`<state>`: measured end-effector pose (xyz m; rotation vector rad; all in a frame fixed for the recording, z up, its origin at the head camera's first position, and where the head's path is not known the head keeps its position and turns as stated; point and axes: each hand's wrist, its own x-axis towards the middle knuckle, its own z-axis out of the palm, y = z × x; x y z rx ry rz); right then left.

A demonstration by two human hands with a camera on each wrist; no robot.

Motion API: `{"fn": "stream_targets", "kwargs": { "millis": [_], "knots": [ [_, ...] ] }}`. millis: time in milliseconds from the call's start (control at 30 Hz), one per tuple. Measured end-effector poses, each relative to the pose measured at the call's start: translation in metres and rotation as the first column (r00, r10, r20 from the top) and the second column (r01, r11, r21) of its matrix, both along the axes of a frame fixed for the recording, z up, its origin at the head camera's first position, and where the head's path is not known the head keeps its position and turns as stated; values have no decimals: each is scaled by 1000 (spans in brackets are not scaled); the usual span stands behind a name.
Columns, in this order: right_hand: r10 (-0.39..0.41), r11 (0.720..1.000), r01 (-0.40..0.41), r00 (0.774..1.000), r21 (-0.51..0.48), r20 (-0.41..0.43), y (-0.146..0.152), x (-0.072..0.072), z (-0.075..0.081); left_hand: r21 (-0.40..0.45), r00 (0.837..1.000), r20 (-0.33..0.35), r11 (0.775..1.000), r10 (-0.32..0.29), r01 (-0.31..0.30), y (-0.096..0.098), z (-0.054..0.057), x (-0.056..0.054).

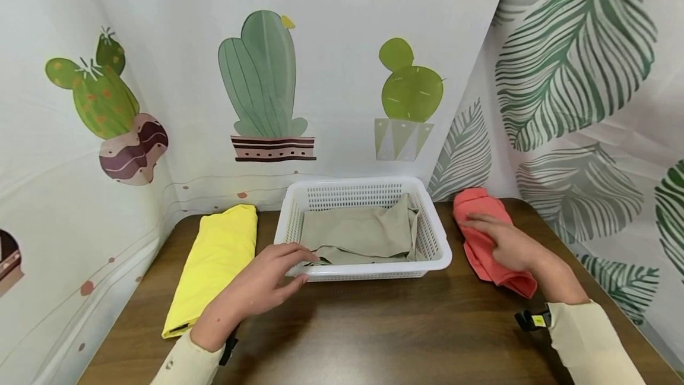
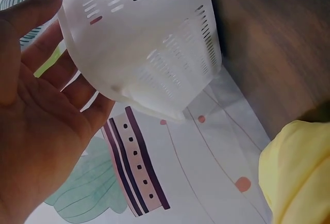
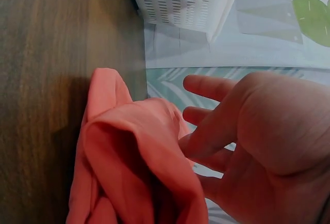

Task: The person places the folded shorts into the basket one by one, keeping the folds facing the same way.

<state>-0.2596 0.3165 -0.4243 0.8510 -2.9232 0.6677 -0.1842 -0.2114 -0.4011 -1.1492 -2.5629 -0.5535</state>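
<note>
A white plastic basket [image 1: 438,248] holds a folded grey-beige cloth [image 1: 352,230]. At its front left corner is my left hand [image 1: 262,284], fingers fairly straight and reaching over the rim, the thumb lower on the outer side. The left wrist view shows that hand [image 2: 46,105] right at the basket rim [image 2: 85,82], with some fingertips behind it. On the right, a folded coral-red cloth [image 1: 481,248] lies under my right hand [image 1: 513,245]. Its fingers are loosely extended; in the right wrist view the fingertips come right up to the red cloth [image 3: 129,126].
A folded yellow cloth [image 1: 219,254] lies on the brown wooden table [image 1: 374,325], left of the basket and beside the left forearm. Behind the table hangs a white curtain [image 1: 342,76] printed with cacti, meeting a leaf-printed one [image 1: 577,76] on the right.
</note>
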Motion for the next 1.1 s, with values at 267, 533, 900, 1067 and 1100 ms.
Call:
{"fn": "stream_targets", "kwargs": {
  "millis": [267, 533, 900, 1067, 1100],
  "knots": [
    [-22, 1000, 21, 998, 12, 50, 1, -2, 0, -43, 999, 0, 998, 35, -35, 0, -1, 2],
    [-56, 998, 51, 992, 41, 111, 4, -5, -4, -74, 998, 7, 995, 61, -60, 0, -2, 4],
    [-85, 994, 74, 984, 74, 159, 1, -3, -4, -112, 997, 32, 992, 66, -62, 1, -3, 2],
    [-92, 993, 78, 984, 93, 153, -1, -1, -6, -132, 998, 36, 990, 48, -43, 1, -3, 1],
    [-91, 992, 77, 984, 95, 151, -1, -1, -6, -136, 998, 36, 990, 44, -39, 0, -4, 1]
  ]
}}
